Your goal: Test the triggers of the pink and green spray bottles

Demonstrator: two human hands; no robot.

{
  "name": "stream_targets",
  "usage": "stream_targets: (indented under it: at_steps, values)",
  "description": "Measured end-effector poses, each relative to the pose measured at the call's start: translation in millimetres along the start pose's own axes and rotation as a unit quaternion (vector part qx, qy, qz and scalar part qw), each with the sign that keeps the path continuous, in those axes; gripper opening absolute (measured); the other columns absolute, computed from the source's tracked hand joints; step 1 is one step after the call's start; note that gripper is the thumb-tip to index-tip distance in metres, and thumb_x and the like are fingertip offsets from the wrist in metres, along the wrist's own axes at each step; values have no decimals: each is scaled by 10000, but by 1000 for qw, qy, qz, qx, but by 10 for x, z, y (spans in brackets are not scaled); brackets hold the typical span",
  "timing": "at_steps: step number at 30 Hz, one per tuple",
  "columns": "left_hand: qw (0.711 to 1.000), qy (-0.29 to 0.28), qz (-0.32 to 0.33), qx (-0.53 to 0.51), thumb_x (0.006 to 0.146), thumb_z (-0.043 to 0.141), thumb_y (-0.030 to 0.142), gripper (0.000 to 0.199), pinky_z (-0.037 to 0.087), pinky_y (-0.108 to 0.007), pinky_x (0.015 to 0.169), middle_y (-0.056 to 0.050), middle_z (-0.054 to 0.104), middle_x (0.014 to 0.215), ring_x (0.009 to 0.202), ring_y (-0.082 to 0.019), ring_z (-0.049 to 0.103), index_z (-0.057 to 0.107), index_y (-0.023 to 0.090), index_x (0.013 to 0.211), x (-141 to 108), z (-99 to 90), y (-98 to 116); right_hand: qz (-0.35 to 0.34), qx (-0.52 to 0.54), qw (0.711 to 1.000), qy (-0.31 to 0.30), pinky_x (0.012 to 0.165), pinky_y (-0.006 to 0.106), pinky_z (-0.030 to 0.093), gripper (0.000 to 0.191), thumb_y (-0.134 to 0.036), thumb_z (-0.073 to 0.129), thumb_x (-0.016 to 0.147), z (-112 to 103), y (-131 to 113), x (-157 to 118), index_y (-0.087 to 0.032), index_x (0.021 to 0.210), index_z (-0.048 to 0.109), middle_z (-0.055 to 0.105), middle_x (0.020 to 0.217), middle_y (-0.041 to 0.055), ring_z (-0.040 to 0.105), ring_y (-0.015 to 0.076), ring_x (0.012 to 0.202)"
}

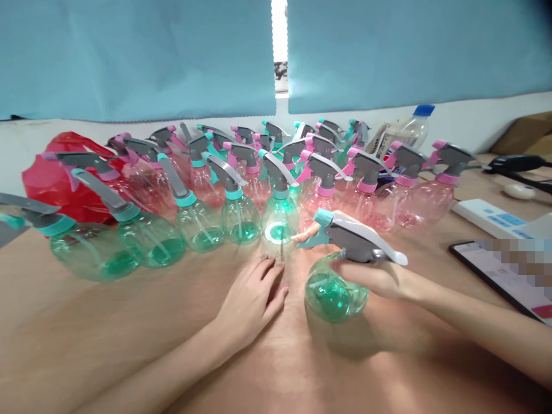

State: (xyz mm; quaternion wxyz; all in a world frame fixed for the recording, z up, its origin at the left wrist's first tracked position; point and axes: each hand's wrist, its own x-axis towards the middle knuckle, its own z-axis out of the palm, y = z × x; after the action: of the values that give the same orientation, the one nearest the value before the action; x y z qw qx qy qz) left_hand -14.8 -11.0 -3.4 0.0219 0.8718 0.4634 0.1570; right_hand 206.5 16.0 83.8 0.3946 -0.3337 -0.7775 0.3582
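Observation:
My right hand (375,276) is wrapped round the neck of a green spray bottle (330,296) with a grey and teal trigger head; the bottle is tilted slightly. My left hand (256,290) rests on the wooden table (172,339), fingers a little curled and apart, holding nothing. Just beyond it stands a green bottle (280,221) in a front row of several green bottles. Behind and to the right are several pink bottles (325,198) with grey and pink heads.
A red plastic bag (64,178) lies at the back left. At the right are a phone (495,276), a white power strip (495,218), a white mouse (518,191) and black cables. A clear bottle with a blue cap (411,129) stands behind the pink ones.

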Motion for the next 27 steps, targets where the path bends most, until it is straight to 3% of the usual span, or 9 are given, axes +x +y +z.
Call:
stream_targets:
  at_steps: [3, 8, 17, 22, 27]
  values:
    - [1000, -3, 8, 8, 949, 457, 304, 349, 420, -490, 1013, -157, 578, 1269, 1238, -318, 482, 571, 115, 1219, -3, 6, -13, -33, 48, 998, -25, 578, 301, 538, 472, -98, 436, 630, 2, -6, 26, -276, 1029, 614, 676, 830, 6, 644, 180, 659]
    - [1000, -2, 18, 12, 950, 447, 312, 369, 417, -497, 1016, -153, 582, 1275, 1241, -318, 481, 563, 118, 1241, -2, 2, -25, -54, 75, 995, -47, 786, 359, 569, 595, -46, 432, 639, 21, 41, 38, -286, 1166, 570, 688, 1062, 32, 677, 224, 959]
    - [1000, -12, 18, 20, 951, 448, 312, 384, 417, -491, 1013, -158, 571, 1287, 1236, -313, 481, 554, 108, 1260, 7, 9, -30, -52, 52, 997, -13, 642, 288, 606, 574, -66, 463, 640, 24, -1, 50, -264, 1164, 588, 674, 1146, 75, 647, 265, 1076]
    - [1000, -19, 14, 1, 953, 451, 316, 379, 420, -477, 1010, -154, 565, 1290, 1223, -305, 488, 563, 115, 1254, 2, -20, -35, -73, 77, 994, -32, 768, 368, 599, 546, -58, 476, 687, 32, 90, 25, -247, 1191, 564, 642, 1208, 91, 610, 275, 1139]
    - [1000, -22, 13, -10, 948, 463, 309, 369, 417, -469, 1012, -151, 567, 1285, 1215, -300, 494, 571, 116, 1243, 0, -46, -54, -31, 123, 990, -53, 648, 304, 603, 580, -27, 484, 684, 41, 186, -33, -256, 1215, 532, 590, 1281, 92, 656, 259, 1060]
